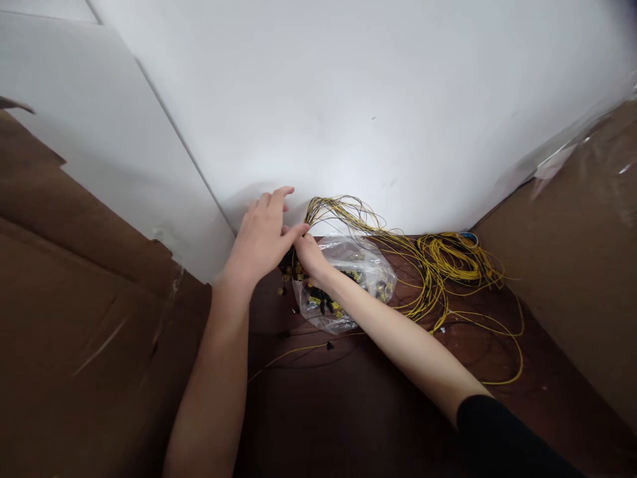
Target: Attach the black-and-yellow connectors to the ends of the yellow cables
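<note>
A bundle of thin yellow and black wires [343,211] arches up from my right hand [311,257], whose fingers are wrapped round it. Dark connectors with yellow parts [293,271] hang below that grip. My left hand [266,236] is beside it with fingers spread, its thumb reaching the top of my right hand; no object shows in it. Under my right forearm lies a clear plastic bag [383,269] with several black and yellow connectors in it. The wires run right to a loose coil [455,259] on the dark brown surface [308,411].
A white wall [358,99] rises behind the wires. Brown cardboard [89,318] stands on the left, and another cardboard piece [582,252] with clear tape is on the right. Loose wires [520,358] trail over the surface at the right and front of the bag.
</note>
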Available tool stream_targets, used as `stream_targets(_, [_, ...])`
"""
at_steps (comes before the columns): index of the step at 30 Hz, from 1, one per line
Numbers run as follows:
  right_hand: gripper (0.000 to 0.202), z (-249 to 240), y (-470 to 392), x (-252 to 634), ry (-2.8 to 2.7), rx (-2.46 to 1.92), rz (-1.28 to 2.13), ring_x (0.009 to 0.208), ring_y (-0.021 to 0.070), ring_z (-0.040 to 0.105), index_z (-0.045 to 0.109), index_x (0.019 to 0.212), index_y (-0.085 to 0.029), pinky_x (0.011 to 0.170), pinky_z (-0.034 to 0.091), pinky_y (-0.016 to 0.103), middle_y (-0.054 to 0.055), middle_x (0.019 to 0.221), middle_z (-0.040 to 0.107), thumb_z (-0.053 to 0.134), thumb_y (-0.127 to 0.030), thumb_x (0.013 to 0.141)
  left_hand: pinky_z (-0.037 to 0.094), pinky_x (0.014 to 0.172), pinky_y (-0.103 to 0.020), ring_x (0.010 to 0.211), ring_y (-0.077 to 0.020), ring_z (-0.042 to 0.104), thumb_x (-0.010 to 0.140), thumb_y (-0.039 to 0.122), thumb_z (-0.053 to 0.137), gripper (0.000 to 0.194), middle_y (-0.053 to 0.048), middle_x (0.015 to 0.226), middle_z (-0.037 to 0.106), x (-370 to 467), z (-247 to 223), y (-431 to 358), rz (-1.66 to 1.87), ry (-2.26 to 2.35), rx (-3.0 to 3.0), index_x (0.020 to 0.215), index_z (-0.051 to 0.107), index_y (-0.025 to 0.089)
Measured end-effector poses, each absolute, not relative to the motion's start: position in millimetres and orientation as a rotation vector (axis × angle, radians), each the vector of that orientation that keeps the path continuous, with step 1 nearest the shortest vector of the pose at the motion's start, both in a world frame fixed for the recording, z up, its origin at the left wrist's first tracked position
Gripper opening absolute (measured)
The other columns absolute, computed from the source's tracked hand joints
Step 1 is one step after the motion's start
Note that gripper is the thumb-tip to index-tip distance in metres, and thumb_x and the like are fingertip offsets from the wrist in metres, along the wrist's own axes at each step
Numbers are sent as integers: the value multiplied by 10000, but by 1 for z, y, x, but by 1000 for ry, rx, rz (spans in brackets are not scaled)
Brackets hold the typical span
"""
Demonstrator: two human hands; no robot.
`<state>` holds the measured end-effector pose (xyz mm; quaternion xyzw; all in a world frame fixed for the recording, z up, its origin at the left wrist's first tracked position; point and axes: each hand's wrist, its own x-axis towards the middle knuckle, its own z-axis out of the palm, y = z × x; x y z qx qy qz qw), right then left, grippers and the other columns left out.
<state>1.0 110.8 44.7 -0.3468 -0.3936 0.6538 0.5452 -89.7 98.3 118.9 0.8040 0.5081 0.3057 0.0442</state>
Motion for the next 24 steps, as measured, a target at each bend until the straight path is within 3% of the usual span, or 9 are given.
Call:
stream_targets(2, [305, 48, 111, 4, -918, -762, 1597, 543, 160, 594, 558, 693, -187, 519, 495, 271, -10, 519, 576, 535, -480, 774, 420, 803, -325, 889, -202, 531, 812, 353, 539, 449, -86, 1020, 589, -96, 124, 95, 983, 1591, 2339, 1201, 494, 133])
stream_targets(4, [316, 52, 112, 8, -881, -696, 1596, 501, 133, 569, 525, 670, -188, 509, 484, 252, -22, 514, 554, 526, -485, 779, 420, 704, -275, 768, -176, 549, 822, 376, 510, 335, -73, 899, 630, -104, 131, 91, 925, 1612, 2236, 1018, 599, 121])
stream_targets(6, [314, 57, 114, 11, -841, -656, 1563, 505, 117, 561, 510, 671, -191, 527, 481, 241, -30, 528, 547, 518, -484, 783, 389, 612, -243, 663, -156, 541, 798, 396, 529, 289, -46, 751, 645, -110, 137, 88, 773, 1582, 2204, 803, 655, 136])
stream_targets(9, [308, 63, 116, 12, -786, -674, 1520, 535, 116, 563, 502, 676, -197, 541, 473, 239, -29, 552, 547, 503, -484, 789, 330, 510, -227, 558, -138, 518, 726, 398, 597, 255, -14, 602, 630, -115, 140, 85, 607, 1506, 2198, 649, 667, 166])
stream_targets(14, [284, 70, 115, 12, -712, -696, 1444, 565, 121, 569, 497, 671, -197, 569, 473, 247, -15, 571, 547, 479, -448, 803, 328, 478, -228, 519, -142, 539, 634, 332, 667, 153, -11, 571, 648, -109, 131, 91, 531, 1479, 2217, 606, 674, 182])
stream_targets(24, [269, 63, 115, 12, -651, -830, 1369, 522, 118, 544, 527, 702, -197, 520, 447, 244, -16, 583, 557, 478, -441, 805, 353, 457, -231, 480, -133, 536, 641, 280, 638, 116, -13, 574, 651, -103, 130, 90, 561, 1433, 2232, 600, 665, 175])
